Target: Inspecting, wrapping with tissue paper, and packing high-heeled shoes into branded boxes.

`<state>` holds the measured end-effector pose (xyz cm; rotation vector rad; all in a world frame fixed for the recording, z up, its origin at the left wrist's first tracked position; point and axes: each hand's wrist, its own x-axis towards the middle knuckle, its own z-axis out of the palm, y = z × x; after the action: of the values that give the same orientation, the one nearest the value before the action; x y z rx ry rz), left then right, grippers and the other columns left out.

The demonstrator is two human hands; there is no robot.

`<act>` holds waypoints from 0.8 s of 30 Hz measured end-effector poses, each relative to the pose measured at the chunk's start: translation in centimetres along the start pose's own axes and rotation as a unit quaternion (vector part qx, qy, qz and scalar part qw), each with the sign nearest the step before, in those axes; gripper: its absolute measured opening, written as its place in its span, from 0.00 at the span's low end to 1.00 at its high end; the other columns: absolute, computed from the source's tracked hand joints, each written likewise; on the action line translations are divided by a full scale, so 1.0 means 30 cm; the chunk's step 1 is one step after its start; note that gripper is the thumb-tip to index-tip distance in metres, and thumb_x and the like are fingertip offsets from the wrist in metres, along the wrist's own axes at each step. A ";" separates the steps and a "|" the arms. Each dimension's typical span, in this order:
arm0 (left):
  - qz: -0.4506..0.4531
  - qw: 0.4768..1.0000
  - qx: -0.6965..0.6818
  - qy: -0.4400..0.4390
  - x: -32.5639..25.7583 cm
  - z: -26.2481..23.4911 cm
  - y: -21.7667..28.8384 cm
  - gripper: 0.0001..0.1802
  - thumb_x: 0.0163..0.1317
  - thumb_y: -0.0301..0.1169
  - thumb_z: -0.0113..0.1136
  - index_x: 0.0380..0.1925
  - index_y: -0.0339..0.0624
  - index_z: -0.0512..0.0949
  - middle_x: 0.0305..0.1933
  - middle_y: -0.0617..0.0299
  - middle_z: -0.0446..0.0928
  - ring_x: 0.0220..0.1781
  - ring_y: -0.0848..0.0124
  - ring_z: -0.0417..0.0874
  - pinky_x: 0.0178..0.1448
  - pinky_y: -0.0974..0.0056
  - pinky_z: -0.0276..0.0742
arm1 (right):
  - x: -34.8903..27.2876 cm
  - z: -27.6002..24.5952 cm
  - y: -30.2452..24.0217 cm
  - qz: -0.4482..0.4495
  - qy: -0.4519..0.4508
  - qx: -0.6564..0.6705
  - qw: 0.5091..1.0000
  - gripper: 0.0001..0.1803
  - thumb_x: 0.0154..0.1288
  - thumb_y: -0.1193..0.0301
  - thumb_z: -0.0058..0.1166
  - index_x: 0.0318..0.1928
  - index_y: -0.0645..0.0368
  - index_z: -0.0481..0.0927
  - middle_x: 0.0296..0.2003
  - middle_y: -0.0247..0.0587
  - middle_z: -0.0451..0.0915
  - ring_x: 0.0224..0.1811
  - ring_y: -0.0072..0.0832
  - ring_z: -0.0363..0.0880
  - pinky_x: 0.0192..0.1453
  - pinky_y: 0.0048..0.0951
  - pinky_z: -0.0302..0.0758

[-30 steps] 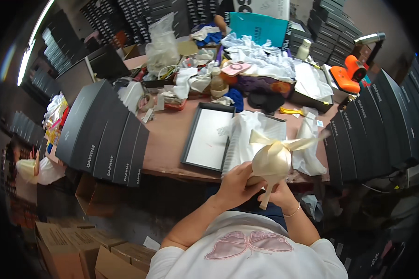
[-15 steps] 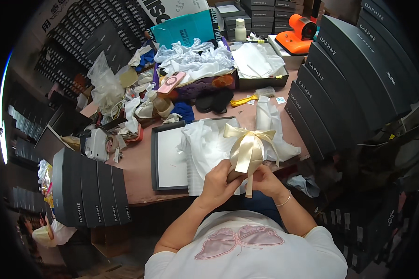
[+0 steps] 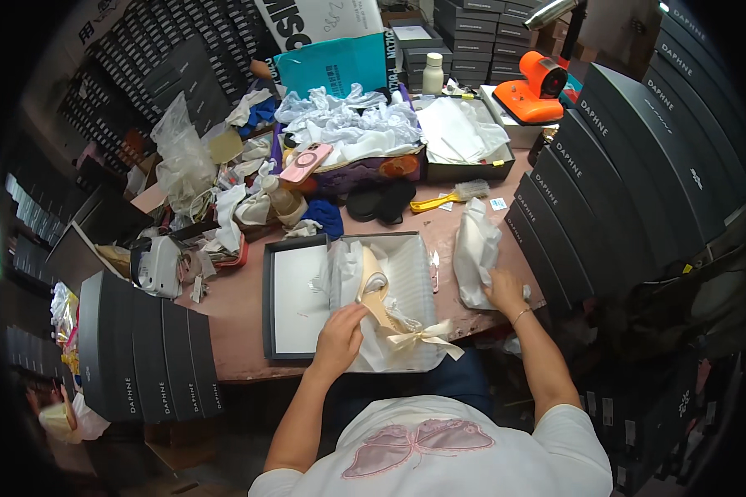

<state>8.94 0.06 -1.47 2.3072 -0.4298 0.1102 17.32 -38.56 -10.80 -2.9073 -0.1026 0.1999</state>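
A cream women's shoe (image 3: 375,291) with a satin bow (image 3: 421,335) lies on white tissue paper (image 3: 346,267) inside an open dark shoebox (image 3: 432,286). My left hand (image 3: 337,338) reaches over the box's near side, with its fingers closed at the shoe's left edge. Farther right, my right hand (image 3: 506,292) grips the near end of a long white paper-wrapped bundle (image 3: 476,248) resting on the table; what is inside the wrapping is hidden. The dark box lid (image 3: 294,294), pale inside, lies against the box's left side.
Stacked dark shoeboxes rise at right (image 3: 593,178) and near left (image 3: 145,352). Behind the box are a yellow-handled brush (image 3: 439,201), black pads (image 3: 380,202), a pink phone (image 3: 306,162) and a bin of crumpled white paper (image 3: 348,124). An orange device (image 3: 530,91) stands farther back.
The shoe has gone from both my hands down into the box. My right hand has moved right onto the paper-wrapped bundle, while my left has stayed at the shoe and shifted left.
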 end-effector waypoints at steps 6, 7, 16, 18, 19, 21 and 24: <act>-0.060 0.976 -0.172 0.116 -0.074 0.014 0.272 0.43 0.50 0.31 0.71 0.65 0.34 0.60 0.64 0.47 0.68 0.65 0.58 0.70 0.67 0.58 0.65 | -0.170 -0.290 -0.377 -0.025 -0.004 0.453 0.891 0.15 0.61 0.70 0.59 0.41 0.72 0.79 0.30 0.49 0.83 0.29 0.32 0.82 0.37 0.31 0.76; -0.077 0.958 -0.250 0.116 -0.081 0.069 0.276 0.42 0.52 0.31 0.71 0.64 0.34 0.60 0.62 0.50 0.69 0.63 0.61 0.71 0.65 0.59 0.66 | -0.199 -0.332 -0.485 0.010 -0.058 0.382 0.922 0.15 0.62 0.70 0.58 0.42 0.72 0.79 0.31 0.48 0.83 0.31 0.30 0.81 0.38 0.29 0.76; -0.176 0.833 -0.468 0.236 -0.168 -0.032 0.178 0.14 0.64 0.27 0.60 0.48 0.33 0.78 0.43 0.64 0.80 0.45 0.78 0.78 0.49 0.71 0.74 | -0.216 -0.510 -0.785 -0.406 0.277 0.210 0.845 0.15 0.52 0.65 0.65 0.39 0.56 0.78 0.49 0.46 0.78 0.63 0.46 0.68 0.67 0.53 0.59; -0.161 0.778 -0.559 0.237 -0.189 -0.005 0.148 0.20 0.68 0.32 0.54 0.58 0.35 0.71 0.53 0.58 0.76 0.53 0.71 0.77 0.59 0.65 0.72 | -0.192 -0.457 -0.845 -0.519 0.220 0.155 0.811 0.13 0.50 0.65 0.65 0.36 0.55 0.79 0.50 0.40 0.78 0.66 0.44 0.66 0.72 0.60 0.49; -0.167 0.741 -0.600 0.250 -0.188 0.007 0.120 0.23 0.70 0.34 0.51 0.61 0.35 0.68 0.56 0.57 0.74 0.55 0.69 0.76 0.61 0.63 0.71 | -0.236 -0.396 -0.883 -0.518 0.169 0.169 0.821 0.08 0.52 0.66 0.62 0.30 0.54 0.79 0.52 0.36 0.78 0.65 0.42 0.67 0.71 0.66 0.46; -0.181 0.660 -0.671 0.285 -0.198 0.025 0.037 0.27 0.72 0.40 0.45 0.66 0.37 0.62 0.61 0.54 0.70 0.60 0.65 0.74 0.64 0.60 0.69 | -0.387 -0.253 -0.977 -0.471 0.053 0.246 0.846 0.18 0.55 0.67 0.62 0.48 0.52 0.80 0.52 0.37 0.78 0.63 0.39 0.69 0.72 0.58 0.50; -0.216 0.615 -0.731 0.200 -0.241 -0.052 -0.071 0.31 0.70 0.43 0.45 0.67 0.36 0.59 0.63 0.53 0.69 0.61 0.63 0.74 0.65 0.58 0.70 | -0.399 -0.304 -0.927 -0.529 0.035 0.288 0.798 0.26 0.52 0.69 0.65 0.54 0.53 0.77 0.55 0.45 0.75 0.63 0.42 0.69 0.70 0.56 0.55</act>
<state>2.97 4.51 -3.36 0.6185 0.2805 0.0013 5.31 -14.54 5.87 -1.8652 -1.3287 -0.0739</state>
